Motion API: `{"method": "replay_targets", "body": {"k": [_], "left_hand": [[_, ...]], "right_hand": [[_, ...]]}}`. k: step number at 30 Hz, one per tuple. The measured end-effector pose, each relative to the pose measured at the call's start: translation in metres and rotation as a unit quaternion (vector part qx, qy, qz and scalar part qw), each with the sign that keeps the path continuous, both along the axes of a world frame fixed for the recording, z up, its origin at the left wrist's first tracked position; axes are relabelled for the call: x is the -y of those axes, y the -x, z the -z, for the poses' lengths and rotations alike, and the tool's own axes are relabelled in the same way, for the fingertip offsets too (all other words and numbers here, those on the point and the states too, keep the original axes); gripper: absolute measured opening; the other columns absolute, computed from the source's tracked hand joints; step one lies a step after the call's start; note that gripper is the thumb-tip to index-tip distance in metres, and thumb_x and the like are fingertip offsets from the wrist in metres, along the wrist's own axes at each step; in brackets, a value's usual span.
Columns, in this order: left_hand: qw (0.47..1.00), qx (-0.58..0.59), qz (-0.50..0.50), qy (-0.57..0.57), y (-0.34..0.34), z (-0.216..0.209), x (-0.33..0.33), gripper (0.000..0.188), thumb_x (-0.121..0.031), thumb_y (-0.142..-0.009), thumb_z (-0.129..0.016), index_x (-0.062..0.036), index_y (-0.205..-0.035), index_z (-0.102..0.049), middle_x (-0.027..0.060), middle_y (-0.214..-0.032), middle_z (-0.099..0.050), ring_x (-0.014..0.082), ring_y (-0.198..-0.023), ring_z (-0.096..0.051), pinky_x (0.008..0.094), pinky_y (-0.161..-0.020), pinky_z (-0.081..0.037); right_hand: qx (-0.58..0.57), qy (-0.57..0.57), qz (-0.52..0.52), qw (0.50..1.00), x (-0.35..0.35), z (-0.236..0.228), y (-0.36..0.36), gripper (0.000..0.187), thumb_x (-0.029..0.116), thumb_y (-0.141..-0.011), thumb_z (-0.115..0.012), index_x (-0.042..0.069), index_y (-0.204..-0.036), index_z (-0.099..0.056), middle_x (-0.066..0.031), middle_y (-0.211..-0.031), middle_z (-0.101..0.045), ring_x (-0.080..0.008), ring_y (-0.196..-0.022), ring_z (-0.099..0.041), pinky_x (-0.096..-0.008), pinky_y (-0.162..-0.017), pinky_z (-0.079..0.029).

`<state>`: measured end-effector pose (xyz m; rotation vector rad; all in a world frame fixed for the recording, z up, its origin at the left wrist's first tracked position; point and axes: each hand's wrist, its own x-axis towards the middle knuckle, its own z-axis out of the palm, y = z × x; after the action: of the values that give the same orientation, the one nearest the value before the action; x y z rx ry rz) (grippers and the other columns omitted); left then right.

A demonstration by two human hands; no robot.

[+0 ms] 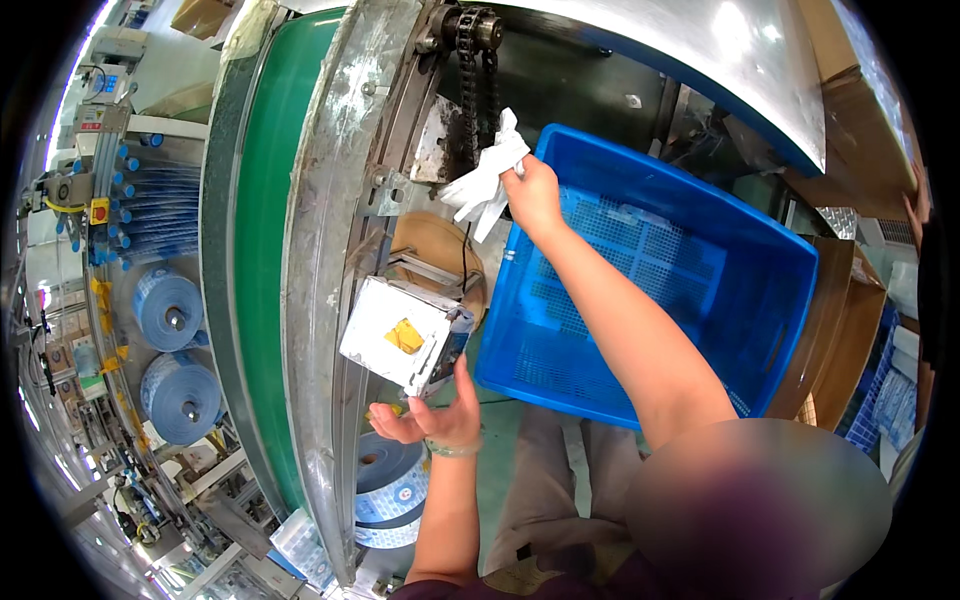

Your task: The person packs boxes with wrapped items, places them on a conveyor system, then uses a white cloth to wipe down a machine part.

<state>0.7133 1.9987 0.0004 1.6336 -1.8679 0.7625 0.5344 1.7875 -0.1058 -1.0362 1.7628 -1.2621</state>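
Observation:
My right hand (536, 194) is closed on a crumpled white cloth (492, 176), which hangs just past the far left corner of a big blue plastic crate (655, 160). Only the perforated base and sides show inside the crate. Palm up, my left hand (436, 414) has its fingers apart and holds nothing that I can see. It is right beside a white metal box (395, 325) with a yellow label, mounted at the machine's side; whether the fingertips touch the box I cannot tell.
To the left runs a green conveyor belt (270, 150) along a worn metal frame (325, 190). An exposed chain (466, 80) is near my right hand. A round brown stool (437, 243) and printed film rolls (390, 475) stand below. Cardboard boxes (840, 320) line the right.

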Motion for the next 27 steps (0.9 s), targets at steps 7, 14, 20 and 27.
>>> {"method": "replay_targets", "body": {"k": [7, 14, 20, 27], "left_hand": [[1.000, 0.006, 0.002, -0.012, -0.003, 0.005, -0.003, 0.095, -0.031, -0.067, -0.086, -0.0071, -0.138, -0.029, 0.0262, -0.145, -0.019, 0.0433, -0.135, -0.022, 0.0591, -0.108, -0.014], [1.000, -0.010, 0.007, -0.026, -0.004, 0.000, -0.001, 0.091, -0.029, -0.069, -0.085, -0.0077, -0.137, -0.029, 0.0265, -0.145, -0.019, 0.0441, -0.136, -0.021, 0.0605, -0.108, -0.011], [0.999, 0.004, 0.000, -0.047, 0.001, -0.004, 0.002, 0.094, -0.029, -0.071, -0.083, -0.0072, -0.141, -0.025, 0.0271, -0.146, -0.017, 0.0456, -0.137, -0.018, 0.0613, -0.108, -0.010], [0.996, -0.010, 0.011, -0.088, 0.002, -0.018, -0.004, 0.105, -0.039, -0.070, -0.083, -0.0043, -0.145, -0.019, 0.0274, -0.147, -0.015, 0.0451, -0.138, -0.016, 0.0605, -0.108, -0.012]], "right_hand": [[0.040, 0.038, 0.038, 0.998, -0.004, 0.007, -0.003, 0.023, 0.020, -0.083, -0.063, -0.003, -0.090, -0.065, -0.0238, -0.081, -0.065, -0.0402, -0.078, -0.063, -0.0425, -0.065, -0.049], [0.064, 0.013, 0.042, 0.997, -0.006, -0.007, -0.004, 0.023, 0.018, -0.082, -0.066, -0.002, -0.094, -0.067, -0.0205, -0.081, -0.068, -0.0333, -0.074, -0.067, -0.0386, -0.065, -0.050], [0.066, 0.005, 0.035, 0.997, -0.006, -0.009, 0.001, 0.020, 0.016, -0.081, -0.067, -0.001, -0.093, -0.069, -0.0164, -0.080, -0.069, -0.0249, -0.071, -0.067, -0.0347, -0.065, -0.050], [0.088, 0.008, 0.034, 0.995, -0.009, 0.003, -0.002, 0.019, 0.013, -0.082, -0.068, -0.003, -0.093, -0.068, -0.0082, -0.078, -0.069, -0.0129, -0.069, -0.062, -0.0297, -0.063, -0.048]]}}
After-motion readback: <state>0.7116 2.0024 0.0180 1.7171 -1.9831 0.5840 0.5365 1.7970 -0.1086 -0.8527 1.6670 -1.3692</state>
